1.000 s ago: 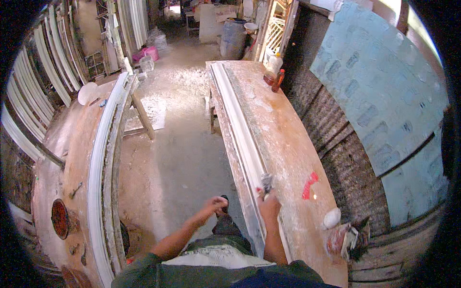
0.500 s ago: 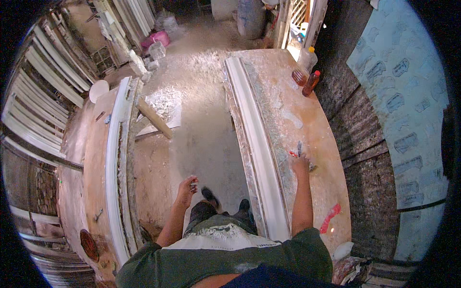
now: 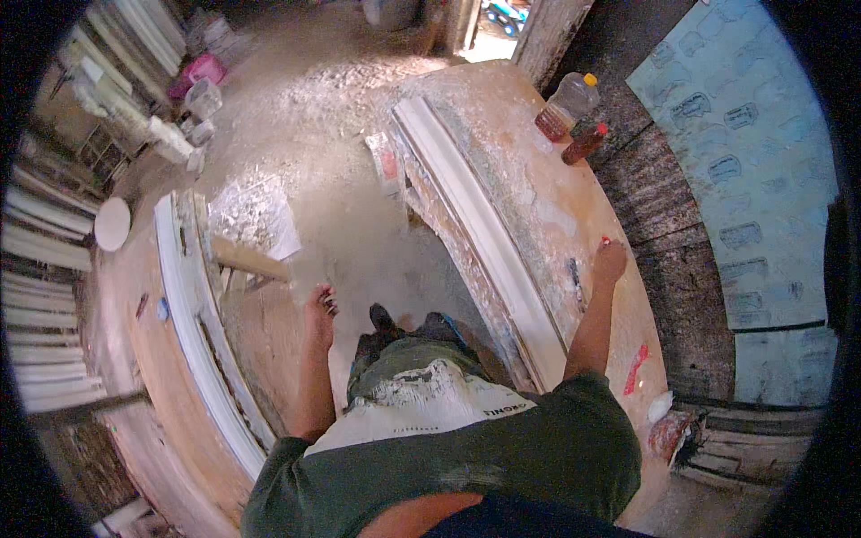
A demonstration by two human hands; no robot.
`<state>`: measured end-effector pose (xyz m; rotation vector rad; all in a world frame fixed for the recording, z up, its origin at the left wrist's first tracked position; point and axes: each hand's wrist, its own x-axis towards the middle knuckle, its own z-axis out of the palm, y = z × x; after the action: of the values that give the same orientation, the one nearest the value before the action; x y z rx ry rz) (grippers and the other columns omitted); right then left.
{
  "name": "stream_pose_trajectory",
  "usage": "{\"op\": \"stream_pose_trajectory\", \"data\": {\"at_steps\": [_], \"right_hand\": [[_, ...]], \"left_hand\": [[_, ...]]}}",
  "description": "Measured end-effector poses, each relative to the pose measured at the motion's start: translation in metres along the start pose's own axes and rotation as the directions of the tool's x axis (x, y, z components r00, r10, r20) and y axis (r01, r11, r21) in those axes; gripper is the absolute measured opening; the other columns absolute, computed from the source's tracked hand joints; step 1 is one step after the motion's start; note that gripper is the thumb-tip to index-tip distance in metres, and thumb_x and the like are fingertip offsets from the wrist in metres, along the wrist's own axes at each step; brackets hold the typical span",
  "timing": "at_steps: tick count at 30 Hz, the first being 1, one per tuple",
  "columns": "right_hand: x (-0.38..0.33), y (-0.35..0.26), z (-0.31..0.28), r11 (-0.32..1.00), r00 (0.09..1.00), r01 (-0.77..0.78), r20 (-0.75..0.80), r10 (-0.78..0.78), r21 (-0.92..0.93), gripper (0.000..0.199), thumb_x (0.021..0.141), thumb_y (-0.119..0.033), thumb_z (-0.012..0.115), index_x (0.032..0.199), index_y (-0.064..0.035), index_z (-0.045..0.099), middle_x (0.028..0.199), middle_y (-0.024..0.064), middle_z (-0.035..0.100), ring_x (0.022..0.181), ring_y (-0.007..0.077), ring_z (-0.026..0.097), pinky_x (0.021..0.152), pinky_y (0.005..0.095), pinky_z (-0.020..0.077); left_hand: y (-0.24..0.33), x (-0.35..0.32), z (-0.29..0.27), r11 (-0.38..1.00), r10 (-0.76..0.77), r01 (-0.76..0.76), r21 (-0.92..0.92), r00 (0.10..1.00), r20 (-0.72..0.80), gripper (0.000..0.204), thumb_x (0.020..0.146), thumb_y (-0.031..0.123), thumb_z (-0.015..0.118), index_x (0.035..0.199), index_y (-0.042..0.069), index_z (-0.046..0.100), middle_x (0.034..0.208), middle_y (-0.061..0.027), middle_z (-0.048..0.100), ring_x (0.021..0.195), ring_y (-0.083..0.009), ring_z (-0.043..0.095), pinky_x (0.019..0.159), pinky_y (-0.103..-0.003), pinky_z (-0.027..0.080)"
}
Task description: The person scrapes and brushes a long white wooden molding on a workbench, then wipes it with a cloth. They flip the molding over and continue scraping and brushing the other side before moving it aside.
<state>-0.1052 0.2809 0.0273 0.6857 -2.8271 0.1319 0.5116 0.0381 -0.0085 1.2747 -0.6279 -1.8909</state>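
**Plaster shop, long bench at right – hands apart**

Dusty workshop floor (image 3: 359, 224), white powder spread over it; blue patterned wall panel (image 3: 744, 152) on the right. Long bench (image 3: 556, 215) along the right side, surface stained pink and white. On it, lengthwise, a long white plaster moulding (image 3: 484, 242), near the bench's left edge. Second white moulding (image 3: 193, 332) on the bench at left, curved by the lens. Stacked white mouldings (image 3: 45, 260) against the far left. Two bottles of reddish-brown liquid (image 3: 574, 112) at the bench's far end, well apart from the hands.

Right hand (image 3: 611, 262) resting on the bench just right of the moulding, fingers drawn together – a small red-tipped thing at the fingertips, too small to identify. Left hand (image 3: 319, 309) hanging over the floor between the benches, loosely curled; whether it holds anything cannot be told. Small dark tool (image 3: 574, 273) lying just beside the right hand.
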Motion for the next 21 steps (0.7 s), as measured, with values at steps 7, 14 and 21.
{"op": "stream_pose_trajectory", "data": {"at_steps": [7, 14, 21], "right_hand": [[-0.034, -0.185, -0.045, 0.694, 0.989, -0.06, 0.134, -0.054, 0.718, 0.015, 0.08, -0.012, 0.06, 0.089, -0.0033, 0.067, 0.082, 0.0151, 0.065, 0.072, 0.0283, 0.061, 0.067, 0.0364, 0.0481], [0.004, -0.337, 0.063, 0.595, 0.981, -0.141, 0.03, 0.194, 0.791, 0.011, 0.081, -0.014, 0.063, 0.084, -0.0042, 0.065, 0.076, 0.0106, 0.065, 0.069, 0.0205, 0.062, 0.065, 0.0292, 0.0466], [0.14, -0.55, 0.093, -0.38, 0.932, -0.324, 0.362, 0.032, 0.867, 0.028, 0.079, -0.03, 0.064, 0.079, -0.0021, 0.065, 0.069, 0.011, 0.065, 0.061, 0.022, 0.06, 0.06, 0.0371, 0.0472]], "left_hand": [[0.077, 0.09, 0.045, 0.98, -0.019, 0.008, 0.2, 0.999, 0.05, 0.023, 0.085, 0.03, 0.052, 0.095, 0.011, 0.06, 0.088, 0.0008, 0.056, 0.07, -0.0103, 0.048, 0.066, -0.026, 0.039], [0.081, 0.157, 0.146, 0.866, -0.102, -0.022, 0.5, 0.97, 0.219, 0.025, 0.086, 0.031, 0.052, 0.093, 0.009, 0.062, 0.089, -0.001, 0.059, 0.073, -0.0102, 0.048, 0.068, -0.026, 0.04], [0.091, 0.201, 0.255, 0.45, -0.335, -0.437, 0.779, 0.726, 0.601, 0.026, 0.086, 0.024, 0.057, 0.104, 0.005, 0.061, 0.103, -0.006, 0.06, 0.094, -0.016, 0.054, 0.085, -0.031, 0.042]]}}
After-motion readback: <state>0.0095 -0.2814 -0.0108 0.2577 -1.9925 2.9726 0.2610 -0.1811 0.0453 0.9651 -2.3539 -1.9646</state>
